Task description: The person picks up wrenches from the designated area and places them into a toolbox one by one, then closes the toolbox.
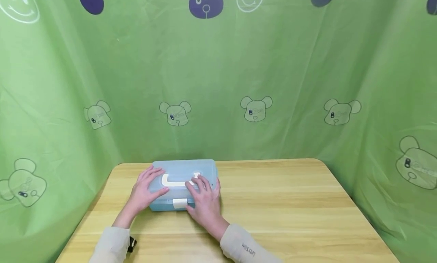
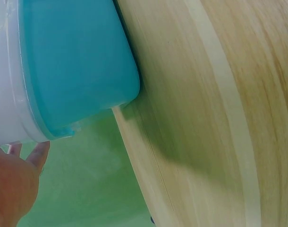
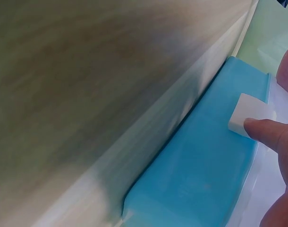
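A blue plastic storage box (image 1: pixel 184 165) with a pale translucent lid stands near the table's far edge, left of the middle. Its lid lies down on the body and carries a white handle (image 1: pixel 177 184). My left hand (image 1: pixel 141 191) rests over the lid's left side, fingers spread, thumb lying on top. At the front right, my right hand (image 1: pixel 206 206) has its fingers over the lid by the handle. Its thumb (image 3: pixel 264 130) touches the lower edge of the white latch (image 3: pixel 248 111) on the box's front. What the box holds cannot be made out.
The light wooden table (image 1: pixel 290 202) extends to the right of the box and in front of it. Green printed cloth (image 1: pixel 218 65) hangs behind the table and along both sides. A small black object (image 1: pixel 131 244) shows beside the left sleeve.
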`<act>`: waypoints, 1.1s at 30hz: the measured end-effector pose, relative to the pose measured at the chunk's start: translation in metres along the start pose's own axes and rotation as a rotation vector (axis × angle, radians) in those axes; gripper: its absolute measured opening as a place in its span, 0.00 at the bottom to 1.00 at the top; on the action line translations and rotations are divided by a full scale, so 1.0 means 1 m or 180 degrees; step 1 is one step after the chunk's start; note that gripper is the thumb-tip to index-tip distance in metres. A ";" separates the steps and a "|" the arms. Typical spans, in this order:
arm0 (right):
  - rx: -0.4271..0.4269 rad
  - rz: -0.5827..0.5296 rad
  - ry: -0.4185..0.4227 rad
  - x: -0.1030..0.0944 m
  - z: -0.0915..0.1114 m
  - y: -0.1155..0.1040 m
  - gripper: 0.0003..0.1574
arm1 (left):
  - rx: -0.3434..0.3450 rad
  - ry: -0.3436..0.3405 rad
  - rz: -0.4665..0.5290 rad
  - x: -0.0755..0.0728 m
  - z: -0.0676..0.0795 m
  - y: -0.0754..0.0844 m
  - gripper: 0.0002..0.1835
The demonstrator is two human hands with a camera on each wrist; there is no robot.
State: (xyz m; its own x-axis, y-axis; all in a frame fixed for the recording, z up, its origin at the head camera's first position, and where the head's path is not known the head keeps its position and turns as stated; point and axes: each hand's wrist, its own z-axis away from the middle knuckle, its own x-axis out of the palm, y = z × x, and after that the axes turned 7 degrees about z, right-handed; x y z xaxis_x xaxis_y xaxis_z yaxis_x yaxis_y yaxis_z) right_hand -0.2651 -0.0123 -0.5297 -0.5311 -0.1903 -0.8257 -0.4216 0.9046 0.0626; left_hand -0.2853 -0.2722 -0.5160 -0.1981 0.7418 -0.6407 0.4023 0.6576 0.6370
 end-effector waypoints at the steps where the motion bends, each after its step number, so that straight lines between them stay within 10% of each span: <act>1: 0.0001 -0.0002 0.0004 0.000 -0.001 0.000 0.53 | 0.0003 -0.0002 0.0008 -0.001 0.000 0.000 0.38; 33: 0.0011 -0.0065 -0.0166 -0.004 0.001 0.001 0.44 | 0.0053 0.0000 0.0016 0.001 0.000 -0.003 0.38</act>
State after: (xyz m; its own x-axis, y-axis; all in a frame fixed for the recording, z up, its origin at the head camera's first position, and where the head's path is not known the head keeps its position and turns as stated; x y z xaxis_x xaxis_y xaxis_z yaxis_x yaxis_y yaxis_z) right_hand -0.2633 -0.0101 -0.5269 -0.4834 -0.1886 -0.8548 -0.4294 0.9021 0.0438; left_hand -0.2867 -0.2734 -0.5184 -0.1961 0.7450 -0.6376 0.4181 0.6517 0.6329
